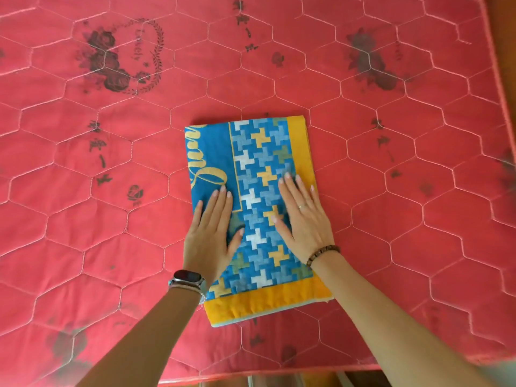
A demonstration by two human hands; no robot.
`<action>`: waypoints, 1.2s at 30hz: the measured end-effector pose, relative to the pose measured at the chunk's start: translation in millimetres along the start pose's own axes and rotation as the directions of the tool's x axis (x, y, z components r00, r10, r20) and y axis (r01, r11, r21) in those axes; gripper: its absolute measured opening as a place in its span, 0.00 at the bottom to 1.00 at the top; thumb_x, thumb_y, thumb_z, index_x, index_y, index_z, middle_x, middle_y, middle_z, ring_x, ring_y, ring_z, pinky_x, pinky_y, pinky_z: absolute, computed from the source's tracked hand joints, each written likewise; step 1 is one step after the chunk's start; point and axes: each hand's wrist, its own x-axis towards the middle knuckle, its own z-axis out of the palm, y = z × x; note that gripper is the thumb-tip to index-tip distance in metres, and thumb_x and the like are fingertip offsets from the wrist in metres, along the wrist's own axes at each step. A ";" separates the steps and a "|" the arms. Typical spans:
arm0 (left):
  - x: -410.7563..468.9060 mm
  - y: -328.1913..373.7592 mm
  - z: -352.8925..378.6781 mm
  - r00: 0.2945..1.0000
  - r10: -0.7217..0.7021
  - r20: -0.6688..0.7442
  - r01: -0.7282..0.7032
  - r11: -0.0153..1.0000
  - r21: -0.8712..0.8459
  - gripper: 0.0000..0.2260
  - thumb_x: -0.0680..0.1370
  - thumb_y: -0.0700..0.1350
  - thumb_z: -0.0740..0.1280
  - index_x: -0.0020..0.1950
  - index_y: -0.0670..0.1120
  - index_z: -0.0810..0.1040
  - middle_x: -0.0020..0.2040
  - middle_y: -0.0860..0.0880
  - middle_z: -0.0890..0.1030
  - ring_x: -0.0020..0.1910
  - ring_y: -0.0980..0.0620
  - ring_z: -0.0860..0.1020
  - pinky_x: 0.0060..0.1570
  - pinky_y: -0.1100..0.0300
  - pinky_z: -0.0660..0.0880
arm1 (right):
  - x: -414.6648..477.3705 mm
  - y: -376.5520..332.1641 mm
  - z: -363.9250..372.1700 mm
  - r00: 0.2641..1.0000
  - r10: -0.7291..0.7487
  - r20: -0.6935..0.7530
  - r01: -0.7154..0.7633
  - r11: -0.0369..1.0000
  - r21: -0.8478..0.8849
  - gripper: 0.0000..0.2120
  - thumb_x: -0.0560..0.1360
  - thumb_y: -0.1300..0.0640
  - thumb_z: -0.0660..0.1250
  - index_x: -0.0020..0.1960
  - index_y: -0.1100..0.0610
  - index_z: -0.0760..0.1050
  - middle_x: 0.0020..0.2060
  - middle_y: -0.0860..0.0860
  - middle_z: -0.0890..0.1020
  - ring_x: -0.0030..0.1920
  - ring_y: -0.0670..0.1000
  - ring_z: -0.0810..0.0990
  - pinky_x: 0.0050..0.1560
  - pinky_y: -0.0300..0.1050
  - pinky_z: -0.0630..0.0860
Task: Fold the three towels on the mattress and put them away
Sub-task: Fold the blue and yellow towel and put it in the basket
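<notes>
A blue towel (259, 160) with a yellow border, a patchwork cross pattern and yellow script lies folded into a tall rectangle in the middle of the red quilted mattress (97, 219). My left hand (209, 233), with a watch on the wrist, presses flat on the towel's left side, fingers straight. On the towel's right side my right hand (304, 219) lies flat, a ring on one finger and a bead bracelet on the wrist. Only this one towel is in view.
The mattress has hexagon stitching and dark rose prints. Its near edge (251, 375) runs along the bottom of the view and its right edge (499, 88) along the right, with a wooden surface beyond.
</notes>
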 end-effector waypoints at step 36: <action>-132.2 -18.7 -20.6 0.932 0.316 0.176 -0.290 0.944 -0.157 0.36 0.64 0.32 0.77 0.71 0.41 0.72 0.71 0.40 0.72 0.72 0.39 0.69 0.71 0.43 0.65 | -150.3 -58.2 3.6 0.861 0.459 0.219 -0.467 0.542 0.699 0.21 0.77 0.63 0.64 0.61 0.44 0.61 0.26 0.48 0.67 0.21 0.44 0.62 0.21 0.35 0.59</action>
